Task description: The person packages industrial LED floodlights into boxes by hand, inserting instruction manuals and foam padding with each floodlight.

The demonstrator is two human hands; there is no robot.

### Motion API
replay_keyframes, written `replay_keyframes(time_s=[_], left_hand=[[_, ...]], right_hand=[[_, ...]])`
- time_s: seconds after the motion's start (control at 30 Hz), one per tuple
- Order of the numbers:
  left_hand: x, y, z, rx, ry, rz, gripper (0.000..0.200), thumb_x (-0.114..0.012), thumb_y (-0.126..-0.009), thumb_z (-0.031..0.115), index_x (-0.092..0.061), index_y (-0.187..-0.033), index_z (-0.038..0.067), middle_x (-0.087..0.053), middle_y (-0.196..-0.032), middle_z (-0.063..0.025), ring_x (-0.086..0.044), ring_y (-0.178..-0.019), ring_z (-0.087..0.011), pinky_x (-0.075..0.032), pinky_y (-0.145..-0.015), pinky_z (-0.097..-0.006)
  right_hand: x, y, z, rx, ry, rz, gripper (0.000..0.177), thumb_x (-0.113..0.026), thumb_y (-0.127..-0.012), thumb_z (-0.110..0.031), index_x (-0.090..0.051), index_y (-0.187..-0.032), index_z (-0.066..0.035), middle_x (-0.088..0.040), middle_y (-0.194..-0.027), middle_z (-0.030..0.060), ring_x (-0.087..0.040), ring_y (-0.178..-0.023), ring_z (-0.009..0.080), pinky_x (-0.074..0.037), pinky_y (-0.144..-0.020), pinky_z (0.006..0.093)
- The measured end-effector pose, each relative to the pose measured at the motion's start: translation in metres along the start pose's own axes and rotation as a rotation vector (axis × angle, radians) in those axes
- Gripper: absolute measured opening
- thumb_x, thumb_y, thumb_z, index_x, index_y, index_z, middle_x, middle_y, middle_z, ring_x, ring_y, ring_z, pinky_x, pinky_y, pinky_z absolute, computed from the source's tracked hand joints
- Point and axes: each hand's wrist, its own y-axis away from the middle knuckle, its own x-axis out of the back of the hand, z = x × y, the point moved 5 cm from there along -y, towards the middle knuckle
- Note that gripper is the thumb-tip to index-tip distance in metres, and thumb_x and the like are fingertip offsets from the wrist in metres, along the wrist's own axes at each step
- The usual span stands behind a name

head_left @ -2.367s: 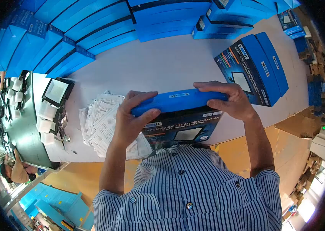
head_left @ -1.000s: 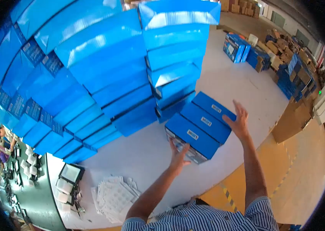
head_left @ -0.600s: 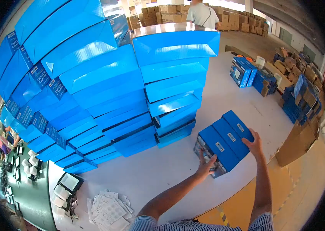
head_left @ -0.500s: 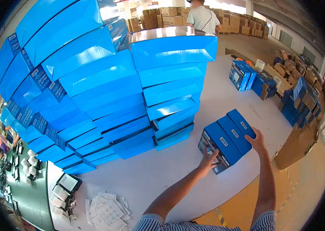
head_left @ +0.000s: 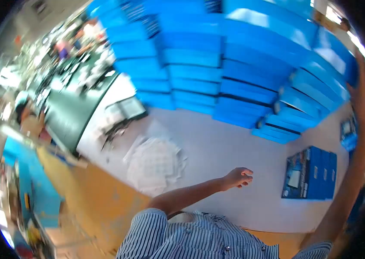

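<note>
My left hand (head_left: 238,178) hovers over the white table (head_left: 217,149), fingers loosely curled and apart, holding nothing. Three blue printed cartons (head_left: 316,173) stand side by side to its right, with a picture of a lamp on the end face. High at the right edge, my right hand (head_left: 361,84) is raised beside the tall stack of blue cartons (head_left: 251,82). Motion smears its fingers, and I cannot tell whether they grip a carton. To the left of my left hand lies a pile of white printed sheets (head_left: 154,162).
Floodlights with black frames (head_left: 131,108) lie at the table's left side. Beyond them a green work surface (head_left: 72,114) carries many parts, and a person (head_left: 31,118) is beside it. More blue cartons (head_left: 348,134) stand at the far right.
The view has swung left. Both hands have let go of the three blue cartons; the left has moved left over the table, the right has risen toward the stack.
</note>
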Motion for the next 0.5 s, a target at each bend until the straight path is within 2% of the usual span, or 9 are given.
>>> replay_keyframes(time_s=[0.03,0.1,0.13,0.17,0.2,0.23,0.27,0.37,0.5], left_hand=[[0.012,0.012,-0.009,-0.009,0.023,0.067,0.045,-0.052,-0.088,0.026,-0.040,-0.125,0.002,-0.054,-0.111,-0.0118,-0.056,-0.097,-0.0195,-0.048,-0.078,-0.0337],[0.032,0.037,-0.031,-0.010,0.056,0.166,0.043,-0.051,-0.088,0.025,-0.042,-0.124,0.002,-0.055,-0.110,-0.0116,-0.056,-0.097,-0.0202,-0.048,-0.079,-0.0342],[0.040,0.050,-0.041,-0.001,0.096,0.189,0.043,-0.051,-0.088,0.025,-0.042,-0.123,0.002,-0.055,-0.109,-0.0118,-0.056,-0.097,-0.0206,-0.048,-0.080,-0.0346],[0.045,0.065,-0.048,0.009,0.134,0.205,0.043,-0.051,-0.088,0.026,-0.042,-0.123,0.002,-0.055,-0.109,-0.0121,-0.056,-0.097,-0.0210,-0.047,-0.080,-0.0350],[0.050,0.077,-0.054,0.017,0.172,0.222,0.043,-0.051,-0.088,0.026,-0.043,-0.123,0.002,-0.055,-0.108,-0.0124,-0.056,-0.097,-0.0214,-0.047,-0.081,-0.0355],[0.053,0.086,-0.059,0.006,0.223,0.216,0.042,-0.050,-0.088,0.026,-0.043,-0.122,0.003,-0.056,-0.107,-0.0127,-0.056,-0.097,-0.0218,-0.047,-0.082,-0.0358],[0.056,0.095,-0.064,-0.002,0.276,0.210,0.042,-0.050,-0.088,0.027,-0.044,-0.122,0.003,-0.056,-0.107,-0.0131,-0.056,-0.097,-0.0221,-0.046,-0.082,-0.0361],[0.074,0.113,-0.077,-0.044,0.360,0.194,0.042,-0.051,-0.088,0.026,-0.044,-0.122,0.003,-0.056,-0.105,-0.0134,-0.056,-0.097,-0.0229,-0.046,-0.083,-0.0360],[0.140,0.135,-0.094,-0.121,0.497,0.303,0.042,-0.053,-0.086,0.023,-0.043,-0.122,0.002,-0.057,-0.102,-0.0123,-0.058,-0.093,-0.0221,-0.047,-0.079,-0.0337]], right_hand=[[0.002,-0.009,-0.002,0.064,-0.072,0.026,0.068,-0.072,-0.066,-0.018,-0.040,-0.126,-0.009,-0.049,-0.119,0.0125,-0.048,-0.107,0.0266,-0.038,-0.090,0.0378],[0.056,-0.003,-0.027,0.088,-0.035,0.078,0.049,-0.067,-0.072,-0.035,-0.058,-0.109,-0.005,-0.060,-0.101,0.0140,-0.057,-0.088,0.0297,-0.046,-0.070,0.0420],[0.071,0.011,-0.015,0.044,-0.105,0.265,0.060,-0.077,-0.058,-0.042,-0.060,-0.100,-0.003,-0.060,-0.093,0.0173,-0.056,-0.080,0.0309,-0.045,-0.066,0.0391],[0.085,0.037,0.007,0.063,0.238,0.424,0.064,-0.075,-0.059,-0.046,-0.058,-0.101,-0.001,-0.059,-0.091,0.0182,-0.055,-0.079,0.0313,-0.044,-0.066,0.0406],[0.132,0.044,-0.027,0.124,0.084,0.445,0.070,-0.072,-0.062,-0.051,-0.055,-0.106,0.000,-0.058,-0.089,0.0173,-0.055,-0.079,0.0313,-0.043,-0.066,0.0422],[0.160,0.069,-0.034,-0.046,0.272,0.331,0.074,-0.071,-0.062,-0.054,-0.054,-0.110,-0.001,-0.057,-0.095,0.0185,-0.054,-0.079,0.0324,-0.042,-0.067,0.0448],[0.182,0.095,-0.048,-0.116,0.260,0.304,0.072,-0.071,-0.061,-0.050,-0.053,-0.111,-0.001,-0.055,-0.098,0.0185,-0.053,-0.082,0.0328,-0.041,-0.070,0.0449],[0.208,0.195,-0.117,-0.213,-0.158,0.164,0.068,-0.073,-0.058,-0.036,-0.051,-0.114,-0.002,-0.049,-0.107,0.0186,-0.047,-0.092,0.0340,-0.038,-0.077,0.0452],[0.169,0.287,-0.244,-0.274,-0.605,-0.270,0.069,-0.075,-0.054,-0.017,-0.049,-0.117,-0.004,-0.042,-0.118,0.0186,-0.041,-0.106,0.0356,-0.035,-0.087,0.0455]])
